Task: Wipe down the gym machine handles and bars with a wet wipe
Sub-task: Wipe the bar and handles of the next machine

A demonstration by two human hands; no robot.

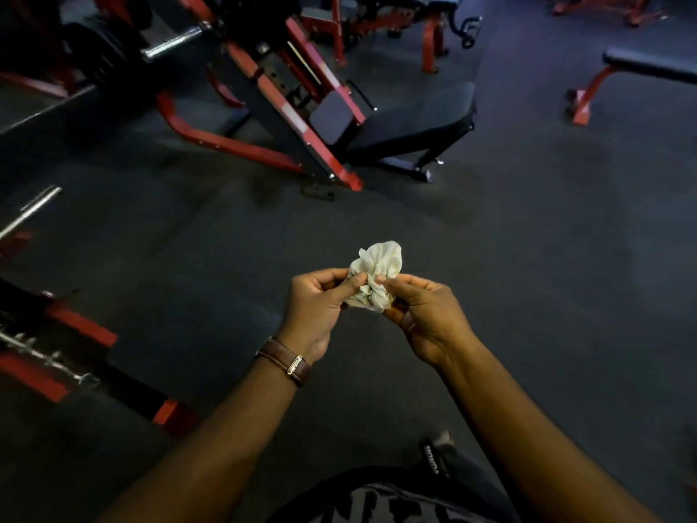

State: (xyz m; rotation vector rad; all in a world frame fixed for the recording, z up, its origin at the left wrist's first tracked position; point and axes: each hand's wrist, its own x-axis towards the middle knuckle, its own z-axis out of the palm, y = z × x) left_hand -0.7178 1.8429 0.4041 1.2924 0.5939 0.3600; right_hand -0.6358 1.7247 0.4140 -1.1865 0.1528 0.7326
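A crumpled white wet wipe (377,273) is held in front of me over the dark floor. My left hand (320,300), with a brown watch strap on its wrist, pinches the wipe's left side between thumb and fingers. My right hand (426,315) pinches its right side the same way. A red and black gym machine (286,103) with a chrome bar (173,45) stands ahead at upper left, well away from both hands. Another chrome bar (30,213) shows at the left edge.
A black bench pad (415,122) adjoins the machine. A second bench on red legs (648,66) stands at upper right. A red frame with a chrome spiked bar (45,356) lies at lower left. Dark rubber floor (547,239) spreads around me.
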